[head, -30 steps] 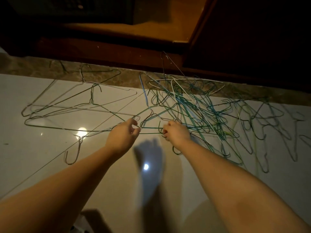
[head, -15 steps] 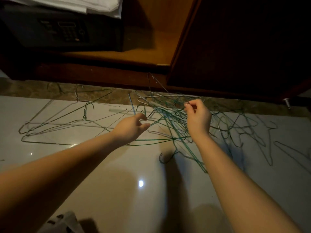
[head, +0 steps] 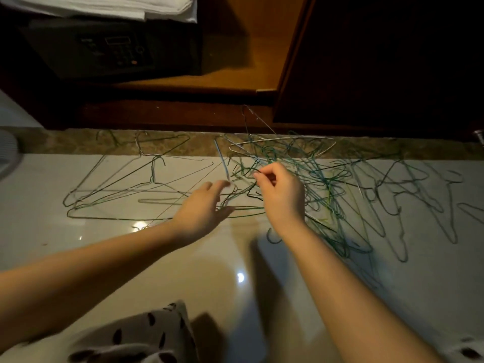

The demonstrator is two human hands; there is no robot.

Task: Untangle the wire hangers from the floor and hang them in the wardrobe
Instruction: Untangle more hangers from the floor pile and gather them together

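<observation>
A tangled heap of green, blue and silver wire hangers (head: 324,176) lies on the glossy pale floor in front of the wardrobe (head: 248,61). My right hand (head: 281,195) pinches a green wire of the tangle between thumb and fingertips and holds it lifted above the floor. Left of it, my left hand (head: 203,209) hovers over the hangers, blurred, its fingers stretched and holding nothing. Several separate hangers (head: 136,187) lie flat on the floor to the left.
The open wardrobe has a wooden shelf floor holding a dark safe (head: 110,51) with folded white cloth (head: 104,6) on top. Its dark door (head: 379,61) stands at the right. A brown stone strip (head: 65,142) borders the floor. Patterned fabric (head: 146,336) shows at the bottom.
My right hand rose from the floor with a pinched wire, then shifted slightly left and lower. My left hand let go of its wire and opened. The view tilted up toward the wardrobe.
</observation>
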